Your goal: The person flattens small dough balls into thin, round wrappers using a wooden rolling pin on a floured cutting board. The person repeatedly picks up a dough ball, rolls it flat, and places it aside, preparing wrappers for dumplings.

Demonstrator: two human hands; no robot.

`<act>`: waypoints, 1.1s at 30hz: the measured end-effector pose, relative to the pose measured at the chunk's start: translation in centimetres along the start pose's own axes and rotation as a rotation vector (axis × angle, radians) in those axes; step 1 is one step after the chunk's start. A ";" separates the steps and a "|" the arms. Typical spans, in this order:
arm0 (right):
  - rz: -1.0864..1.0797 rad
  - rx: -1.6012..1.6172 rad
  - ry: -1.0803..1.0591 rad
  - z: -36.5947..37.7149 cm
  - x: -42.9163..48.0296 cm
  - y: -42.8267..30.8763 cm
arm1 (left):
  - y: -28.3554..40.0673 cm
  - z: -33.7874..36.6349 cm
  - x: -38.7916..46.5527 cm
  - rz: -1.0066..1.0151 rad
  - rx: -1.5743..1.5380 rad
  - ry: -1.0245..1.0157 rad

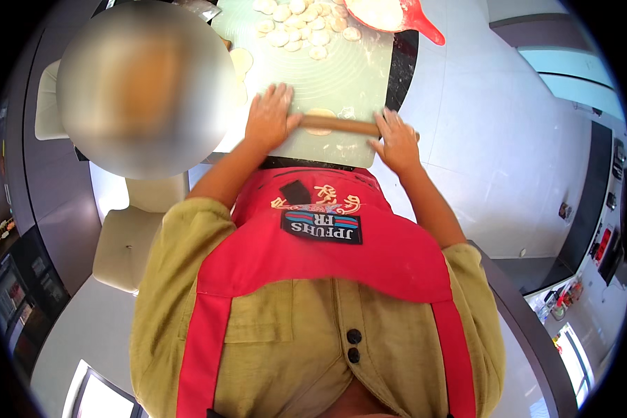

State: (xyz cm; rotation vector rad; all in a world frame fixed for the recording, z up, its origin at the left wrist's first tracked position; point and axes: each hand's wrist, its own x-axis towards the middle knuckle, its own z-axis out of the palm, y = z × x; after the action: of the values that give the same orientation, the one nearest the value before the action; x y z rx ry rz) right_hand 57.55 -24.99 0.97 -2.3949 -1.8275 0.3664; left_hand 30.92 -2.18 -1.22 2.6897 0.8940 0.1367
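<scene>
A wooden rolling pin (340, 125) lies across a flat round dough wrapper (321, 113) on a pale green pastry mat (339, 150). My left hand (273, 116) is on the pin's left end, fingers stretched forward and thumb along the wood. At the other end, my right hand (398, 140) rests over the pin, and its tip shows just past the palm. Both hands look slightly blurred. Farther up the mat lies a heap of small flattened dough pieces (295, 34), dusted with flour.
A red handled container (415, 18) holding flour sits at the mat's far right. More flat dough wrappers (241, 60) lie at the left edge, partly hidden by a large blurred disc. The dark table edge (403, 68) borders the mat. A beige chair (128, 245) stands to the left.
</scene>
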 end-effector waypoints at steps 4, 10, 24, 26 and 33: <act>-0.009 -0.025 -0.042 0.3 -3.0 -0.6 | 0.9 -0.2 -4.9 0.071 -0.081 0.023; 0.030 -0.027 0.074 -0.3 2.3 0.5 | 0.1 0.0 1.7 -0.037 0.003 0.023; 0.003 0.012 0.064 0.5 -2.3 -1.4 | 1.0 -0.5 -3.5 0.083 -0.020 -0.058; 0.042 0.008 0.033 1.9 -3.9 -1.4 | 1.5 -1.1 -5.3 0.105 -0.041 -0.117; 0.057 0.088 0.103 2.0 -1.9 0.0 | 1.0 -1.1 -2.3 0.099 0.021 -0.044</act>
State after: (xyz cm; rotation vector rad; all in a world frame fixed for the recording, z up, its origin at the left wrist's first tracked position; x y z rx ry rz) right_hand 56.57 -26.93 -0.77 -2.3637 -1.6683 0.3150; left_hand 29.47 -4.03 0.13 2.7459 0.7537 0.0897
